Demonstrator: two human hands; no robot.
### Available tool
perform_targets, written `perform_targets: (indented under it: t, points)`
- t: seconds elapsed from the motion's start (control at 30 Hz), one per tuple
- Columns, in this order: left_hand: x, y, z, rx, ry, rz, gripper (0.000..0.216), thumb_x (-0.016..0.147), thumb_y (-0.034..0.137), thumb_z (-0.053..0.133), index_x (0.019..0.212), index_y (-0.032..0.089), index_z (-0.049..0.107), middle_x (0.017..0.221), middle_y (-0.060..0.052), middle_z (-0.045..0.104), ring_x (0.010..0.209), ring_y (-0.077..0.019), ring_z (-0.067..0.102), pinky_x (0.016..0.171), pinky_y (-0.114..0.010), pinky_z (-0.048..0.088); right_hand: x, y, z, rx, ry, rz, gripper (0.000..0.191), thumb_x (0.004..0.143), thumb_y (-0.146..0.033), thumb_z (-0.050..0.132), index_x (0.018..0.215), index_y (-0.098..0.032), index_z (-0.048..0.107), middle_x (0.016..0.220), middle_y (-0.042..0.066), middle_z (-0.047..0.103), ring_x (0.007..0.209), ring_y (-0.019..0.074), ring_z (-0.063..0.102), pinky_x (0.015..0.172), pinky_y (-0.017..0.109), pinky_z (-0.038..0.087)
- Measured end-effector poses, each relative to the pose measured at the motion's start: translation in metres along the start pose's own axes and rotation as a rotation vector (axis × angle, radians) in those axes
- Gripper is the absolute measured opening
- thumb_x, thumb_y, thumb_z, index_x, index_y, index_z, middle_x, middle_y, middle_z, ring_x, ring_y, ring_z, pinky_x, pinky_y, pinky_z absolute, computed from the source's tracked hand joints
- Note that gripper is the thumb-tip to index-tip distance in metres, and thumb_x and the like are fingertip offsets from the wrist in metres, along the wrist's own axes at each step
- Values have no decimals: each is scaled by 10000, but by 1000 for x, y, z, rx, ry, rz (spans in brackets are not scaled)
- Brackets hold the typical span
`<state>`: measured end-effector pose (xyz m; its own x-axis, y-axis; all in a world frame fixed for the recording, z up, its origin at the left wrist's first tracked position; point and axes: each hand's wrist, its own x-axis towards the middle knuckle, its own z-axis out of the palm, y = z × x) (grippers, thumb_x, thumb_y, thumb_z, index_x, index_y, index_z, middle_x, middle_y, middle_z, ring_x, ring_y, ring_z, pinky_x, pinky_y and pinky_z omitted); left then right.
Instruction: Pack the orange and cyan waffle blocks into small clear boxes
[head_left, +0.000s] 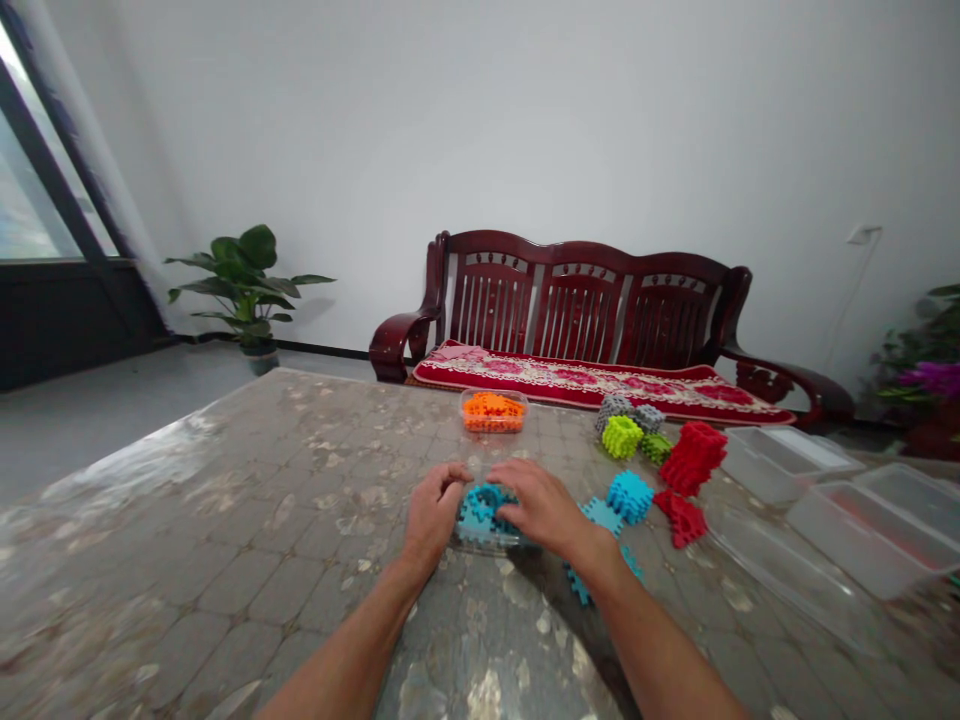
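A small clear plastic box (480, 540) filled with blue interlocking pieces (477, 510) sits on the table in front of me. My left hand (433, 512) grips its left side with curled fingers. My right hand (536, 505) lies over its right side, fingers bent onto the blue pieces. More loose blue pieces (628, 496) lie just right of my right wrist.
A clear box of orange pieces (493, 411) stands farther back. Red (691, 458), green (622, 436) and grey (615, 407) pieces lie at right. Empty clear boxes (862, 525) and lids sit at far right. A wooden bench (585, 310) stands behind the marble-patterned table (225, 520).
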<state>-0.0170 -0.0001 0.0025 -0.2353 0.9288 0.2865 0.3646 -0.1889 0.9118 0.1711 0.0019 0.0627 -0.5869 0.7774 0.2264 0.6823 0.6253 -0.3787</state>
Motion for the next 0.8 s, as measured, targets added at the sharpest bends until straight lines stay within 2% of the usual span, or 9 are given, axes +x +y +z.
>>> perform_targets:
  t: [0.17, 0.27, 0.37, 0.53, 0.67, 0.8]
  points:
    - [0, 0, 1, -3, -3, -2, 237, 684, 258, 444, 771, 209, 659, 864, -44, 726, 880, -219, 660, 856, -341, 507, 0, -2, 0, -94, -32, 147, 218, 835, -159, 580, 952, -218, 754, 983, 47, 727, 972, 197, 637, 862, 285, 451]
    - [0, -1, 2, -9, 0, -4, 241, 682, 268, 437, 766, 205, 654, 866, -51, 725, 889, -221, 662, 861, -343, 505, -1, -4, -1, -68, -110, 111, 231, 832, -170, 571, 909, -244, 775, 933, 20, 744, 913, 180, 651, 811, 261, 438]
    - [0, -2, 3, -14, -4, -8, 248, 683, 286, 432, 767, 205, 652, 854, -50, 722, 875, -220, 662, 852, -342, 507, -1, -8, 2, -67, -177, 54, 260, 840, -177, 556, 923, -254, 790, 923, 24, 749, 912, 179, 651, 808, 256, 431]
    - [0, -1, 2, -17, -18, -9, 258, 686, 304, 433, 768, 208, 658, 889, -54, 731, 929, -234, 663, 874, -353, 501, -2, -10, -4, -30, -137, 69, 279, 845, -188, 551, 981, -240, 790, 982, 40, 753, 979, 195, 649, 883, 272, 439]
    - [1, -3, 1, -20, -21, -18, 257, 688, 308, 441, 779, 209, 659, 1017, -74, 745, 1021, -251, 657, 948, -382, 473, -12, 18, -30, 28, -21, 186, 286, 841, -200, 552, 1017, -220, 776, 1044, 49, 758, 993, 205, 664, 899, 296, 467]
    - [2, -6, 1, -20, -30, -38, 255, 689, 312, 449, 790, 215, 661, 1087, -79, 750, 1066, -260, 655, 977, -397, 462, -43, 73, -58, -62, 144, 472, 273, 855, -216, 587, 1074, -252, 745, 1116, 44, 739, 1093, 225, 649, 953, 322, 483]
